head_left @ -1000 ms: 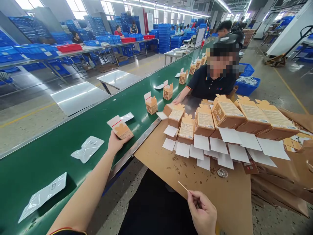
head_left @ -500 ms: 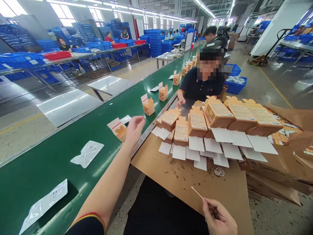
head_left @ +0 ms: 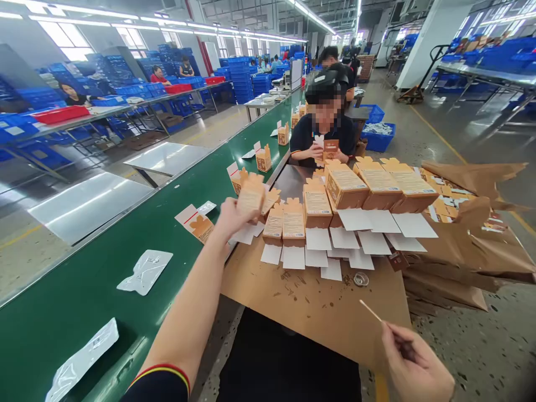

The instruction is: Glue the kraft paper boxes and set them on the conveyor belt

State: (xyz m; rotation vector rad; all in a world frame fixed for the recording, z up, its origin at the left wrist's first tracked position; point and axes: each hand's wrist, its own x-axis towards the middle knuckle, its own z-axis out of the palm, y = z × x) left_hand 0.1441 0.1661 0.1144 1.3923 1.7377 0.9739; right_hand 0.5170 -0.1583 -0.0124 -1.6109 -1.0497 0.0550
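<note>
Two bare hands show in my head view: the left hand (head_left: 230, 219) has its fingers curled around a small carton (head_left: 252, 196), between the green belt (head_left: 90, 296) and the stacked cartons (head_left: 317, 204); the right hand (head_left: 419, 360) pinches a thin swab (head_left: 371, 310) between thumb and forefinger.

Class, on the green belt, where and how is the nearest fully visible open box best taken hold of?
I'd grip the open box by its side walls, below the raised tabs, coming from the picture's right. It stands upright on the green belt, its tall flap rises at the left, and the tabs would probably bend.
</note>
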